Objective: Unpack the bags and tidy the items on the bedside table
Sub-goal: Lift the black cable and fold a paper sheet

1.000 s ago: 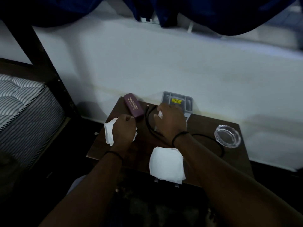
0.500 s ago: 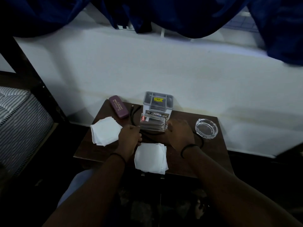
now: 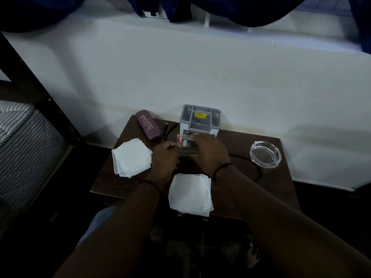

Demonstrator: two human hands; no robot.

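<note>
A clear plastic pen packet [image 3: 185,145] with a red label is held over the middle of the dark wooden bedside table [image 3: 251,189]. My left hand [image 3: 164,159] grips its left end and my right hand [image 3: 210,151] curls over its right side. Just behind it stands a grey compartment organiser [image 3: 200,119]. A maroon spectacle case [image 3: 148,127] lies at the back left. Two stacks of white tissues rest on the table, one at the left [image 3: 131,157] and one at the front edge [image 3: 190,194]. A black cable [image 3: 255,165] loops under my hands.
A glass ashtray [image 3: 265,154] sits at the table's right side. A white wall [image 3: 200,77] runs behind the table, with dark blue curtains [image 3: 220,7] hanging above. A striped mattress [image 3: 22,145] on a dark bed frame stands to the left.
Both hands came together onto the pen packet, which had lain in front of the organiser. Earlier my left hand let go of the left tissue stack.
</note>
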